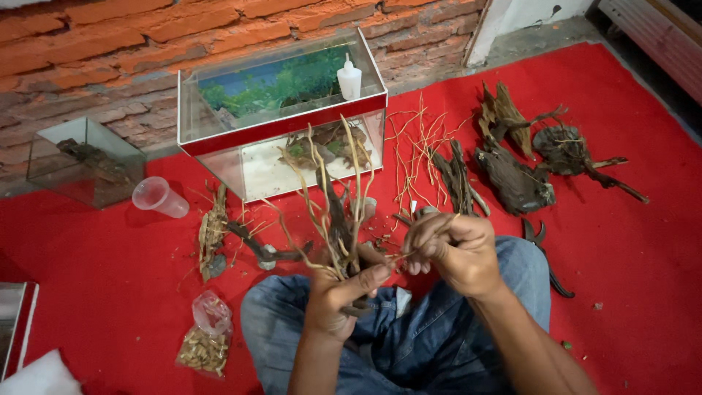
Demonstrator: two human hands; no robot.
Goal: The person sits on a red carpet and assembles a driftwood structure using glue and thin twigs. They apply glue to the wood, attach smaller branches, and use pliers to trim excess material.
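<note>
My left hand (338,294) grips the base of a dark branched driftwood piece (338,219) held upright over my lap, its thin tan twigs rising in front of the glass tank. My right hand (455,249) is closed around a thin tan twig (401,254), its tip touching the driftwood's base near my left thumb. I sit cross-legged in blue jeans (409,336) on a red carpet (102,271).
A glass aquarium (281,121) with a red rim stands ahead, a white glue bottle (349,79) on it. A small glass tank (84,161) and plastic cup (159,196) lie left. Loose twigs (413,146), driftwood chunks (515,179), pliers (541,252) and a chip bag (206,344) lie around.
</note>
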